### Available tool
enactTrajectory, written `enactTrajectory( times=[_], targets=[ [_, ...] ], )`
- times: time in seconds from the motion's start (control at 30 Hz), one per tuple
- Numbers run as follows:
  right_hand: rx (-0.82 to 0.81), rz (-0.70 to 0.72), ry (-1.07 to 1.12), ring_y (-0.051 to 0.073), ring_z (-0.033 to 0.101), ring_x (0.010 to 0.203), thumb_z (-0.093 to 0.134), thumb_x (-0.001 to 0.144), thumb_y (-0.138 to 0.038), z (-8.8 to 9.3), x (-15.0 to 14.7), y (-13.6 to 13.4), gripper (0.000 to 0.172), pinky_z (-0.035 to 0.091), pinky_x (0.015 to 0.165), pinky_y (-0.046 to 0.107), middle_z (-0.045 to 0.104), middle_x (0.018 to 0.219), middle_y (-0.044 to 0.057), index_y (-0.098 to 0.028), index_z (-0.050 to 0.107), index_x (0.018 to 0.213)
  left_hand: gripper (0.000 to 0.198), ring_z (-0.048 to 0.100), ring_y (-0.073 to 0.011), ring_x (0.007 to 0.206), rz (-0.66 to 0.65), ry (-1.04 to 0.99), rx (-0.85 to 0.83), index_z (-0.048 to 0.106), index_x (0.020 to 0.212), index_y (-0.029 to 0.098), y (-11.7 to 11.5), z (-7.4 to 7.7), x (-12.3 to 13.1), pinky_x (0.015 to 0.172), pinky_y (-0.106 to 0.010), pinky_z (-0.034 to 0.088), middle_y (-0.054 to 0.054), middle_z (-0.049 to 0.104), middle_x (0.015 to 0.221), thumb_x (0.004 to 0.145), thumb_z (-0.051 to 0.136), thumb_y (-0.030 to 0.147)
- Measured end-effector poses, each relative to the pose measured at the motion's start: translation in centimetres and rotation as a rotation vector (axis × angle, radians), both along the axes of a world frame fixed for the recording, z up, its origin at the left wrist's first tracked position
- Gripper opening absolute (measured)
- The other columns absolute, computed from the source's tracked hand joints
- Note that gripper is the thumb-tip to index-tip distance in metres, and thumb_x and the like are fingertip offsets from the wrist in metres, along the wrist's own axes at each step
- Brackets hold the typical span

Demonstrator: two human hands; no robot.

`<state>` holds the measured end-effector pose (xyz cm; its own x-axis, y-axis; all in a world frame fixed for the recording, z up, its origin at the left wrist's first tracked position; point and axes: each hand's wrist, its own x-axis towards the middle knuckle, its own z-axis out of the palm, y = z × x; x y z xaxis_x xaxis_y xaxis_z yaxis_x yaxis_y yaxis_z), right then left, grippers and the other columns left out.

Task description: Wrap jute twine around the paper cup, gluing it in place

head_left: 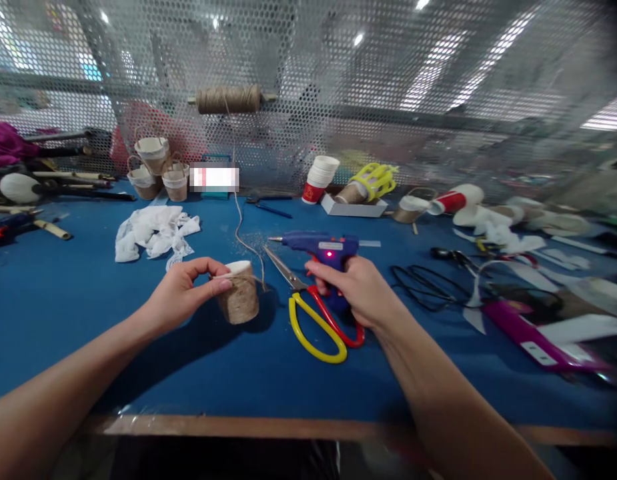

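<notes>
My left hand (195, 288) pinches the rim of a small paper cup (242, 300) covered in brown burlap, tilted just above the table. A strand of twine (239, 220) runs from the cup's upper edge up to a twine spool (228, 100) at the back. My right hand (355, 287) is wrapped round the grip of a blue glue gun (318, 243), its nozzle pointing left and a red light glowing. A clear glue stick (369, 244) sticks out of its rear. Below the gun lie scissors (318, 327) with one yellow and one red handle, blades apart.
Finished-looking burlap cups with handles (155, 167) stand at the back left, behind crumpled white cloth (158, 230). Pliers (271, 205), stacked paper cups (321, 179) and a white box (354, 205) sit at the back. A black cable (428, 287) and purple power strip (543, 337) lie right.
</notes>
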<state>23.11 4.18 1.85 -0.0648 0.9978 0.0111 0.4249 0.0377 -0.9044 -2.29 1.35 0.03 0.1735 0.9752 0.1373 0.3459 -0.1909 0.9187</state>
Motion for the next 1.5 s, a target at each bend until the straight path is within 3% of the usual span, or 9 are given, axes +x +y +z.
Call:
enactTrajectory(
  times=[0.13, 0.4, 0.67, 0.77, 0.8, 0.83, 0.9, 1.07, 1.5],
  targets=[
    [0.032, -0.230, -0.145, 0.011, 0.050, 0.049, 0.059, 0.073, -0.036, -0.8, 1.4, 2.8, 0.021, 0.040, 0.046, 0.023, 0.056, 0.058, 0.001, -0.016, 0.056, 0.069, 0.020, 0.056, -0.0171, 0.078, -0.022, -0.006, 0.048, 0.056, 0.071, 0.015, -0.1, 0.1, 0.0, 0.072, -0.029, 0.043, -0.005, 0.064, 0.077, 0.072, 0.057, 0.035],
    [-0.098, -0.249, -0.381, 0.012, 0.051, 0.040, 0.054, 0.078, -0.036, -1.4, 2.0, 5.9, 0.028, 0.041, 0.043, 0.025, 0.050, 0.044, 0.001, -0.015, 0.056, 0.060, 0.017, 0.057, -0.0161, 0.078, -0.048, 0.035, 0.119, 0.055, 0.070, 0.015, -0.5, 0.6, 0.1, 0.077, -0.032, 0.044, -0.005, 0.064, 0.080, 0.074, 0.056, 0.031],
    [0.049, -0.321, -0.668, 0.026, 0.057, 0.078, 0.060, 0.073, -0.035, -0.8, 1.2, 5.2, 0.026, 0.042, 0.061, 0.033, 0.057, 0.065, 0.011, -0.019, 0.052, 0.054, 0.017, 0.057, -0.0166, 0.079, -0.061, 0.030, 0.114, 0.055, 0.071, 0.015, -0.7, 0.8, 0.2, 0.075, -0.030, 0.044, -0.005, 0.063, 0.080, 0.074, 0.056, 0.031],
    [0.204, -0.155, -0.632, 0.020, 0.056, 0.081, 0.058, 0.075, -0.039, 0.7, -0.9, 2.5, 0.021, 0.042, 0.068, 0.030, 0.060, 0.081, 0.008, -0.019, 0.057, 0.068, 0.016, 0.057, -0.0171, 0.079, -0.064, 0.022, 0.111, 0.055, 0.070, 0.015, -0.7, 0.9, 0.3, 0.076, -0.031, 0.044, -0.006, 0.063, 0.079, 0.073, 0.057, 0.031],
    [0.262, 0.048, -0.531, 0.017, 0.055, 0.074, 0.056, 0.076, -0.039, 1.1, -1.7, 1.5, 0.021, 0.042, 0.066, 0.029, 0.061, 0.081, 0.006, -0.018, 0.058, 0.074, 0.016, 0.058, -0.0172, 0.079, -0.067, 0.021, 0.109, 0.055, 0.070, 0.015, -0.8, 0.9, 0.3, 0.076, -0.031, 0.043, -0.006, 0.064, 0.079, 0.073, 0.057, 0.030],
    [0.220, 0.260, -0.417, 0.014, 0.055, 0.069, 0.055, 0.077, -0.039, 1.4, -2.6, 0.5, 0.022, 0.042, 0.063, 0.027, 0.061, 0.078, 0.004, -0.018, 0.059, 0.081, 0.016, 0.058, -0.0174, 0.079, -0.070, 0.022, 0.105, 0.056, 0.070, 0.015, -0.8, 0.9, 0.3, 0.077, -0.031, 0.043, -0.006, 0.064, 0.079, 0.073, 0.057, 0.030],
    [0.075, 0.452, -0.281, 0.011, 0.051, 0.056, 0.061, 0.073, -0.039, 1.6, -3.9, -1.0, 0.030, 0.040, 0.053, 0.024, 0.056, 0.063, -0.002, -0.016, 0.056, 0.091, 0.015, 0.058, -0.0177, 0.080, -0.073, 0.031, 0.096, 0.056, 0.070, 0.015, -0.7, 0.9, 0.3, 0.078, -0.032, 0.043, -0.006, 0.064, 0.079, 0.072, 0.058, 0.030],
    [-0.081, 0.470, -0.092, 0.007, 0.044, 0.043, 0.058, 0.076, -0.031, 0.8, -4.7, -2.2, 0.018, 0.035, 0.043, 0.020, 0.047, 0.051, -0.007, -0.017, 0.047, 0.074, 0.015, 0.058, -0.0178, 0.082, -0.079, 0.075, 0.088, 0.058, 0.072, 0.015, -0.6, 0.7, 0.3, 0.077, -0.031, 0.044, -0.005, 0.066, 0.080, 0.074, 0.058, 0.030],
    [0.281, 0.311, -0.088, 0.005, 0.034, 0.045, 0.055, 0.079, -0.030, 1.3, -4.1, -3.0, 0.018, 0.029, 0.041, 0.018, 0.045, 0.055, -0.005, -0.017, 0.051, 0.066, 0.011, 0.059, -0.0172, 0.084, -0.158, 0.115, 0.105, 0.055, 0.072, 0.015, -1.4, 0.9, 0.6, 0.077, -0.029, 0.045, -0.006, 0.065, 0.085, 0.076, 0.057, 0.025]
  ],
)
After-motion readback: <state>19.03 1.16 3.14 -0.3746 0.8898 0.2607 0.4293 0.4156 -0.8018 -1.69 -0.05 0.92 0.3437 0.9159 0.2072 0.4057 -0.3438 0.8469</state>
